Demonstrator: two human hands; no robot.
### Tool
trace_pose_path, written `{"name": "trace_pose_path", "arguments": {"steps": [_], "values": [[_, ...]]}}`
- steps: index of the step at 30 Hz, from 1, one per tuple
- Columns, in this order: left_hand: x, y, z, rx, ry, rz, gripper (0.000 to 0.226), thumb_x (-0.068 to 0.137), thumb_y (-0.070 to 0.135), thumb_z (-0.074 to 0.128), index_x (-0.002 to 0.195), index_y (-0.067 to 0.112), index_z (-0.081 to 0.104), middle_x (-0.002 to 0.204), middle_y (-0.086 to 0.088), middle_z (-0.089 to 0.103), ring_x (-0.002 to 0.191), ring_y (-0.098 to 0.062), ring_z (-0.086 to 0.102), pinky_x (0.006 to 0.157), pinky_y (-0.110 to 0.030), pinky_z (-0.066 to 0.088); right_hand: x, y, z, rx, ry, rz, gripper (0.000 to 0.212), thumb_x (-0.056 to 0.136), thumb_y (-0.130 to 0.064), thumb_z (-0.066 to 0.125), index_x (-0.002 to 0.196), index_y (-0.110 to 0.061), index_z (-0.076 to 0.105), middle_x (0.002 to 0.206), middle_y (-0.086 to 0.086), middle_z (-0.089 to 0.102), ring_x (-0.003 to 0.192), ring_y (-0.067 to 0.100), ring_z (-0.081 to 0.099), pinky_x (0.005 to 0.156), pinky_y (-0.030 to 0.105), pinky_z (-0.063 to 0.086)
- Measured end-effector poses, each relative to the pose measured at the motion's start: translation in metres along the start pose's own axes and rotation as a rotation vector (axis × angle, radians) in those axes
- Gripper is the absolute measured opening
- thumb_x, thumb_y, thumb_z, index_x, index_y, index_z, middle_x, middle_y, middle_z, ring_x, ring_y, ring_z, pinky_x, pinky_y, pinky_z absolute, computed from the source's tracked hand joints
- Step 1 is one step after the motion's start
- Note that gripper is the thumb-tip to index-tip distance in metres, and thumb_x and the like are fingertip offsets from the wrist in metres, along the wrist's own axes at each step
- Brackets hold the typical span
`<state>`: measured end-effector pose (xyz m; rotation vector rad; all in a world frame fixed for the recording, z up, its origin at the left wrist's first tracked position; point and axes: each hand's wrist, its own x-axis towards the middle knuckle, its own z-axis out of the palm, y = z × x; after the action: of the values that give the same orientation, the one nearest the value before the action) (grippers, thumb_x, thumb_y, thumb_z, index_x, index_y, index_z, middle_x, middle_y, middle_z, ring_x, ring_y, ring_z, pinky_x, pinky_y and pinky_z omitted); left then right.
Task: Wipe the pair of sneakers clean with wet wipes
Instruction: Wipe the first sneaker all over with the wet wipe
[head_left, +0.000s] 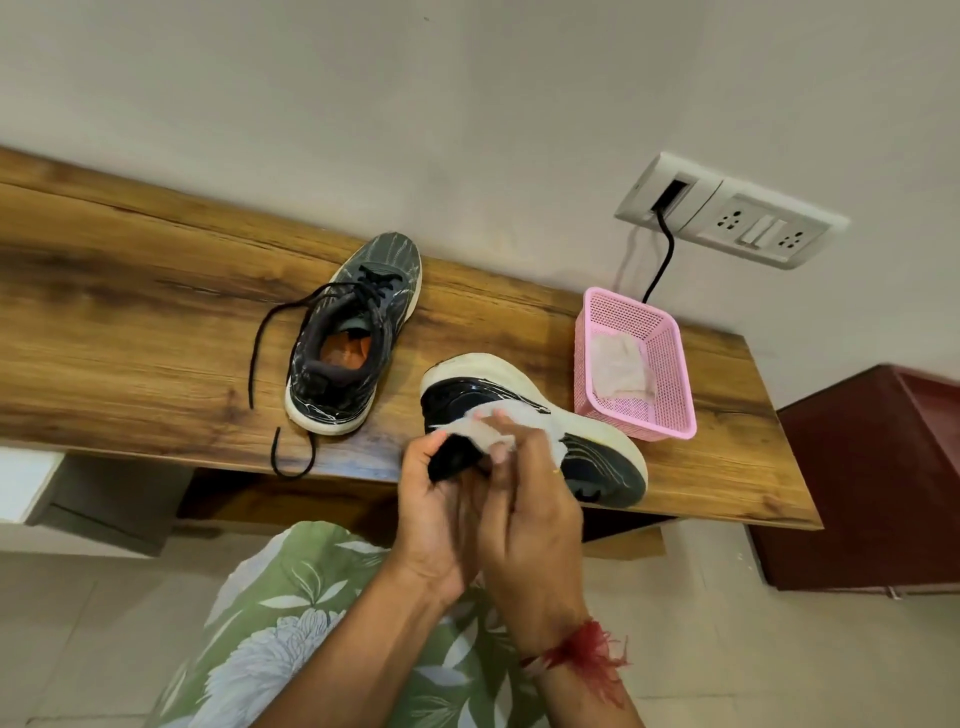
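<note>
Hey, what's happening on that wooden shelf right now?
A person is cleaning a sneaker tipped on its side at the wooden shelf's front edge. The left hand steadies it while the right hand presses a white wet wipe against it. The other sneaker stands upright, laces loose. A crumpled wipe lies in the pink basket.
</note>
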<state>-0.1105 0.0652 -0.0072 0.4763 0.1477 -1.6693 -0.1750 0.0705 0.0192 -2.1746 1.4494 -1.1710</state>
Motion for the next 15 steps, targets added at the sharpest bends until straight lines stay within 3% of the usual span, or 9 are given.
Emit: {"name": "trace_pose_path", "arguments": {"steps": [2, 4, 7, 9, 11, 13, 15], "values": [[-0.002, -0.001, 0.006, 0.0, -0.049, -0.018, 0.049, 0.081, 0.037, 0.039, 0.075, 0.007, 0.078, 0.082, -0.01, 0.073, 0.074, -0.016, 0.071, 0.067, -0.023, 0.058, 0.004, 0.009, -0.004, -0.015, 0.095, 0.12, 0.026, 0.097, -0.041, 0.03, 0.106, -0.024, 0.047, 0.096, -0.008, 0.062, 0.083, 0.009, 0.061, 0.065, 0.008, 0.041], [-0.004, 0.0, 0.008, -0.019, -0.048, -0.028, 0.051, 0.08, 0.038, 0.039, 0.078, 0.006, 0.078, 0.085, -0.012, 0.073, 0.078, -0.018, 0.072, 0.068, -0.025, 0.058, 0.002, 0.009, -0.003, -0.033, 0.109, 0.166, 0.036, 0.097, -0.047, 0.026, 0.107, -0.021, 0.048, 0.1, 0.0, 0.065, 0.09, 0.01, 0.062, 0.067, 0.016, 0.044], [-0.003, 0.003, 0.001, -0.044, 0.011, -0.028, 0.048, 0.078, 0.041, 0.044, 0.074, 0.005, 0.076, 0.081, -0.013, 0.069, 0.073, -0.023, 0.069, 0.069, -0.029, 0.058, -0.014, 0.0, 0.001, 0.025, -0.066, 0.064, 0.039, 0.099, -0.045, 0.025, 0.12, -0.023, 0.049, 0.124, -0.007, 0.059, 0.115, 0.007, 0.055, 0.089, 0.026, 0.048], [-0.001, 0.004, -0.003, -0.075, 0.058, -0.037, 0.048, 0.08, 0.042, 0.044, 0.069, 0.007, 0.074, 0.074, -0.01, 0.068, 0.065, -0.02, 0.068, 0.065, -0.026, 0.057, -0.015, -0.006, -0.003, 0.22, -0.143, 0.103, 0.024, 0.099, -0.036, 0.033, 0.111, -0.028, 0.053, 0.109, -0.016, 0.064, 0.1, 0.002, 0.06, 0.08, 0.023, 0.05], [0.0, 0.004, 0.0, -0.088, 0.047, -0.014, 0.048, 0.08, 0.041, 0.043, 0.073, 0.007, 0.076, 0.08, -0.01, 0.07, 0.074, -0.02, 0.069, 0.074, -0.027, 0.055, -0.006, -0.006, -0.014, 0.598, 0.03, 0.389, 0.017, 0.098, -0.024, 0.042, 0.097, -0.022, 0.059, 0.093, -0.012, 0.067, 0.085, 0.004, 0.063, 0.071, 0.019, 0.05], [0.002, 0.003, 0.002, -0.108, 0.044, -0.008, 0.048, 0.076, 0.041, 0.044, 0.086, 0.006, 0.077, 0.093, -0.013, 0.07, 0.091, -0.023, 0.067, 0.092, -0.035, 0.049, 0.005, 0.005, -0.029, 0.979, 0.264, 0.793, 0.024, 0.094, -0.023, 0.044, 0.109, -0.015, 0.062, 0.105, 0.0, 0.07, 0.096, 0.015, 0.066, 0.082, 0.028, 0.053], [0.003, 0.002, 0.001, -0.131, 0.043, -0.007, 0.049, 0.076, 0.041, 0.045, 0.102, 0.007, 0.07, 0.099, -0.014, 0.068, 0.102, -0.027, 0.062, 0.1, -0.04, 0.042, 0.011, 0.023, -0.047, 1.127, 0.37, 0.981, 0.035, 0.096, -0.026, 0.04, 0.124, -0.012, 0.056, 0.117, 0.009, 0.065, 0.105, 0.022, 0.064, 0.087, 0.036, 0.053]]}}
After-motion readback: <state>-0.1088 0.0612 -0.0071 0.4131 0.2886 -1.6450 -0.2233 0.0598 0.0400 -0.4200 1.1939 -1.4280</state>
